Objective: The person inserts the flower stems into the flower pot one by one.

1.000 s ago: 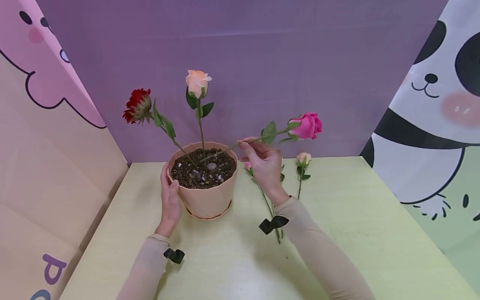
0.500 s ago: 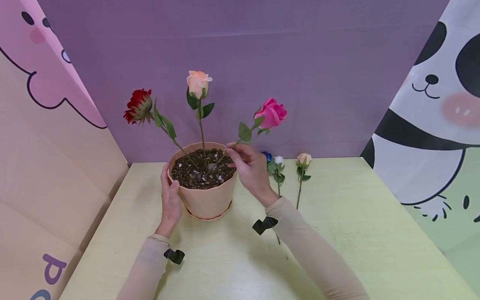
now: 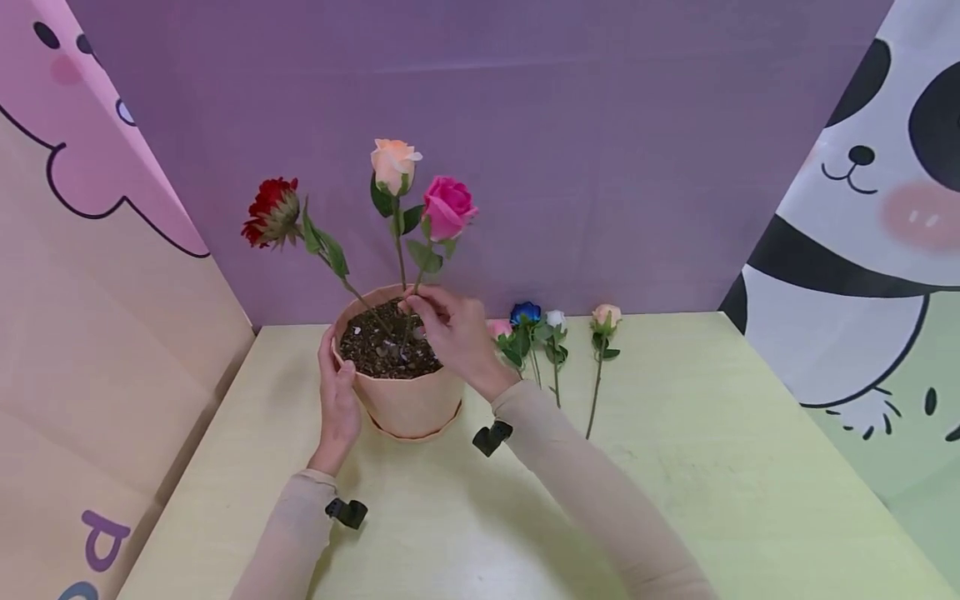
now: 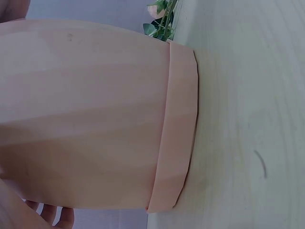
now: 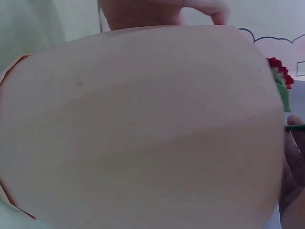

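A peach-coloured flower pot (image 3: 408, 406) filled with dark soil (image 3: 367, 354) stands on a matching saucer. My left hand (image 3: 340, 408) holds the pot's left side, thumb near the rim and fingers round the outside. Between thumb and fingertips, my right hand (image 3: 459, 337) pinches the green stem of a pink rose (image 3: 448, 208) over the soil; the hand partly covers the stem's lower part. A red flower (image 3: 272, 212) leans left out of the pot, and a peach rose (image 3: 394, 167) rises upright at its back. The pot wall (image 5: 143, 129) fills most of the right wrist view.
Right of the pot lie a blue rose (image 3: 526, 313), a white rose (image 3: 556, 320), a light pink rose (image 3: 498, 328) and another peach rose (image 3: 606, 317), on the pale table (image 3: 712, 467). A purple backdrop (image 3: 600, 167) stands behind the table.
My right hand has moved left with the pink rose, swinging its stem from nearly level to steep beside the upright peach rose. The left hand and pot have stayed put.
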The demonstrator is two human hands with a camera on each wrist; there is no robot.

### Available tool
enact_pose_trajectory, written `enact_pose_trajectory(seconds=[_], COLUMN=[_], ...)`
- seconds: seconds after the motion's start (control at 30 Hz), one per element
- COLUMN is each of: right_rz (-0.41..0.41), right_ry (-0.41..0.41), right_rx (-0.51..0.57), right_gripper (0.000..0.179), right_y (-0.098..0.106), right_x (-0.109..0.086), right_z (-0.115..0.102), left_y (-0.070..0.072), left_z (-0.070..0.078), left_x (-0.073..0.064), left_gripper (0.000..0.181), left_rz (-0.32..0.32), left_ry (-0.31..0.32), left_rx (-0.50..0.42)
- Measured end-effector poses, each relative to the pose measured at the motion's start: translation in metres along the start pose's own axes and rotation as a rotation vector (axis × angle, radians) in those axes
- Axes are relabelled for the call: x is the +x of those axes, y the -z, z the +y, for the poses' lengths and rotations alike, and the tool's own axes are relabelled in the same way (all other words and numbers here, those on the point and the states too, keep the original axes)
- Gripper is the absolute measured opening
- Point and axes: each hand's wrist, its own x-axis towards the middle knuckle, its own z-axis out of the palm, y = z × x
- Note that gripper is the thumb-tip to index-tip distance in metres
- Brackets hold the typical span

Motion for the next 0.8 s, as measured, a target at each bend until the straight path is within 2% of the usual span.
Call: enact_pose_trajectory(seconds=[0.13, 0.43, 0.67, 0.8], right_rz=[0.006, -0.031, -0.115, -0.107], right_ry=[0.041, 0.057, 0.030, -0.019], right_rx=[-0.078, -0.282, -0.324, -0.334], right_gripper=[0.020, 0.020, 0.021, 0.020], right_y=[-0.012, -0.023, -0.028, -0.027], right_x=[0.007, 0.017, 0.018, 0.020], right_z=[0.003, 0.002, 0.001, 0.001], left_y=[0.000, 0.000, 0.001, -0.002], left_z=[-0.001, 0.001, 0.002, 0.001], left_x=[-0.001, -0.001, -0.001, 0.000], left_gripper=[0.073, 0.072, 0.070, 0.070], left_rz=[0.000, -0.001, 0.030, 0.010], left_ry=[-0.012, 0.000, -0.020, -0.015], left_rx=[-0.001, 0.020, -0.002, 0.000])
